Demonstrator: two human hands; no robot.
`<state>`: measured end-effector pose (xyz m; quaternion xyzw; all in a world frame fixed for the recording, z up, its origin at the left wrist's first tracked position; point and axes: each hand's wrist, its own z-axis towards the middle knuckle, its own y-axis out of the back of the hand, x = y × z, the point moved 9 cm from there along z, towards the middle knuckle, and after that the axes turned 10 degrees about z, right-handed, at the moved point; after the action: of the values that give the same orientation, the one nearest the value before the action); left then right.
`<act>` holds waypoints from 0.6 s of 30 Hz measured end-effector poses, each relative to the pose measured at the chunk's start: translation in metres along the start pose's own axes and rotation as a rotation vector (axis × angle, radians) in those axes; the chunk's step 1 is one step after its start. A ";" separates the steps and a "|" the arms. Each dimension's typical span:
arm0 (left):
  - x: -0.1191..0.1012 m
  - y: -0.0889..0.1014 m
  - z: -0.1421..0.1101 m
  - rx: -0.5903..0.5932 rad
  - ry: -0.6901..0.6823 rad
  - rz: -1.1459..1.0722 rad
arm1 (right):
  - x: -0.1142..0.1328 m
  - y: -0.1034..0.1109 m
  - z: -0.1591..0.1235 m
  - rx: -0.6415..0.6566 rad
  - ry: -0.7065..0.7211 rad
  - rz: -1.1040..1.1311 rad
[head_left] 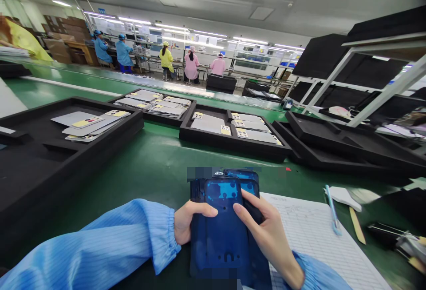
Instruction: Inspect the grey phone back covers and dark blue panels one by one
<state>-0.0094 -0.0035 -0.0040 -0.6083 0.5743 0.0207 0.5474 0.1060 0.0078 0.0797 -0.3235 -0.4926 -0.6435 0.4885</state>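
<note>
A stack of dark blue phone back covers [226,232] is held low in front of me, with brighter blue patches at the camera end. My left hand [189,219] grips the left side, its thumb lying on the top cover and its other fingers hidden behind. At the right side, my right hand [262,221] has its thumb and index finger closed on the covers' edge near the camera end. Several covers sit unevenly in the stack, with more showing behind on the right. A lined paper sheet [299,223] lies partly under my right forearm.
Black trays [233,141] with pale phone back panels [211,125] stand across the green table [159,148]. A larger tray [109,150] is at left, stacked trays [353,148] at right. A blue pen [333,212] lies on the sheet. Several co-workers sit far behind.
</note>
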 end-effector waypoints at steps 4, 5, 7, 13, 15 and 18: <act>-0.002 0.000 0.000 -0.009 -0.031 -0.002 | 0.003 -0.001 0.001 0.011 0.001 -0.005; -0.002 0.000 0.000 -0.009 -0.035 -0.002 | 0.003 -0.001 0.001 0.012 0.001 -0.004; -0.002 0.000 0.000 -0.006 -0.033 0.000 | 0.003 -0.001 0.000 0.013 0.001 -0.001; -0.001 -0.001 -0.002 -0.018 -0.008 0.009 | 0.001 -0.001 0.001 0.015 -0.002 0.004; -0.002 -0.001 -0.002 -0.021 -0.005 0.013 | 0.001 0.000 0.001 0.010 -0.004 0.010; -0.003 -0.001 -0.002 -0.035 -0.014 0.014 | 0.001 0.000 0.001 0.008 -0.009 0.024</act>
<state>-0.0112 -0.0034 -0.0005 -0.6135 0.5742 0.0392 0.5406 0.1056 0.0082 0.0805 -0.3303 -0.4934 -0.6341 0.4954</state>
